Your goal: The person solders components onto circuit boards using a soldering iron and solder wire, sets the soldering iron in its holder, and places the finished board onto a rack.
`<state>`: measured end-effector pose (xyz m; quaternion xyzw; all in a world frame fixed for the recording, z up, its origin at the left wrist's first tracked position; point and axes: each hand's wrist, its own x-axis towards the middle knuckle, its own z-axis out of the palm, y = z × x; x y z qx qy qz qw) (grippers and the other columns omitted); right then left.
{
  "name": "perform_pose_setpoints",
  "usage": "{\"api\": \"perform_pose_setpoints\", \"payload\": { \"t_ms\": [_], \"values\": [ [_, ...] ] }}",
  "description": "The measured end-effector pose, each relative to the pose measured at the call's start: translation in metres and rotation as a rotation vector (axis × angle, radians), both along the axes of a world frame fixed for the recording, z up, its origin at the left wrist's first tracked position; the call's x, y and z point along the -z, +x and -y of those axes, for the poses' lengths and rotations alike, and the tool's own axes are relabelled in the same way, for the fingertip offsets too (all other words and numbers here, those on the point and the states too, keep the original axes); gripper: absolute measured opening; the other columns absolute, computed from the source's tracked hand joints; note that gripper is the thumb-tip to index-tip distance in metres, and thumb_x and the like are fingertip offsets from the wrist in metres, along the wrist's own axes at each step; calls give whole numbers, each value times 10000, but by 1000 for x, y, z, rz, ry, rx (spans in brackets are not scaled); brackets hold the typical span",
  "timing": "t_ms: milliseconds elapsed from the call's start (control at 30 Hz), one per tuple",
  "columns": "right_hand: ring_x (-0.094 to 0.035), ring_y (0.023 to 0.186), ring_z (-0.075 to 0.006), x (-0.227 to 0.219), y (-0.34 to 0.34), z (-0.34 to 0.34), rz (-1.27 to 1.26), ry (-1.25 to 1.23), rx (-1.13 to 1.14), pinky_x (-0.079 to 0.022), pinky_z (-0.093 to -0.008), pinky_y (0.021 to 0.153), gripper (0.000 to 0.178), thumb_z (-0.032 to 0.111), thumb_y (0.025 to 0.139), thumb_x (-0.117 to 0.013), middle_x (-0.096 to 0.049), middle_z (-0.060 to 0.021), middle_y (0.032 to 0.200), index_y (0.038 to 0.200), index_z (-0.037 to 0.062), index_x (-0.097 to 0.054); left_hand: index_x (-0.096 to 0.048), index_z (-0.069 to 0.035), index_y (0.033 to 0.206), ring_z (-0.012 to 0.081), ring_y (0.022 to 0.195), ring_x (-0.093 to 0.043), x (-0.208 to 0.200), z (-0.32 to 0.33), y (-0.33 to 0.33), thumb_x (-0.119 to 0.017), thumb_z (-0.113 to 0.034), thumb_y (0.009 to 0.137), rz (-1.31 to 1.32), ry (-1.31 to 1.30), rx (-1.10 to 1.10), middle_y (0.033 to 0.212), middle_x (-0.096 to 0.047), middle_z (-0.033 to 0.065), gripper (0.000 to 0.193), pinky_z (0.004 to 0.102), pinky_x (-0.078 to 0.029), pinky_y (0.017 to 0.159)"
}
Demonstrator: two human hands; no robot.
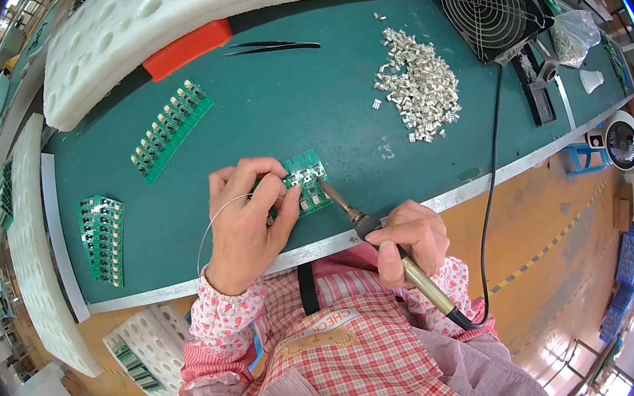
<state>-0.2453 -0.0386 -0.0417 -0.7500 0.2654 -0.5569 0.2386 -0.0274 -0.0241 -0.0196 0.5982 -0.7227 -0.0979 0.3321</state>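
Observation:
A green circuit board (311,159) with small silvery parts lies on the bench near its front edge. My left hand (243,223) rests over the left end of this board, partly hiding it. Its fingers are closed on a thin solder wire (207,232), which loops back past the wrist. In my right hand (417,238) is a soldering iron (430,287), gripped like a pen. The iron's tip reaches the right part of the board, close to the silvery parts; whether it touches a joint is too small to tell.
A pile of small metal connectors (421,84) lies right of centre, below a black fan (479,3). Tweezers (274,46) and a red box (189,48) are at the back. More boards (173,132) lie left. White foam (119,40) borders the bench. The iron's cable (495,170) crosses the front edge.

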Motion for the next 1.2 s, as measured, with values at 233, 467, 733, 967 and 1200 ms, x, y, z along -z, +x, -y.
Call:
{"api": "perform_pose_setpoints", "payload": {
  "t_ms": [233,467,733,967,1200],
  "values": [
    [-533,461,-212,-8,6,4,-110,8,-4,-420,-330,467,125,0,747,-677,-550,-41,573,845,47,-617,-577,-68,767,257,893,-526,3,2,-2,-747,-16,769,23,-27,0,1007,-632,33,177,363,-423,781],
    [-509,445,-192,-9,11,8,-184,-37,-20,-368,-321,446,156,-1,716,-695,-529,-27,558,838,52,-613,-577,-68,764,263,864,-542,2,5,-4,-757,-9,753,62,-60,4,997,-629,36,190,368,-425,772],
    [-493,432,-184,-10,9,12,-200,-37,-82,-349,-311,438,133,-15,691,-693,-511,-16,544,774,56,-616,-570,-66,760,263,848,-554,-1,3,-5,-760,-3,746,36,-52,-10,950,-631,43,201,361,-436,739],
    [-493,429,-185,-11,8,10,-212,-43,-66,-356,-310,439,151,-22,679,-691,-505,-15,540,783,63,-623,-551,-77,761,185,709,-594,-6,-7,3,-753,-39,768,64,-67,-38,857,-629,11,206,430,-391,878],
    [-520,454,-199,-14,-5,0,-151,-29,-26,-402,-317,469,201,-44,684,-672,-533,-25,566,850,58,-621,-529,-60,754,220,835,-584,-5,-11,4,-697,-6,786,29,-20,-46,917,-640,32,180,409,-359,923]
  ]
}}
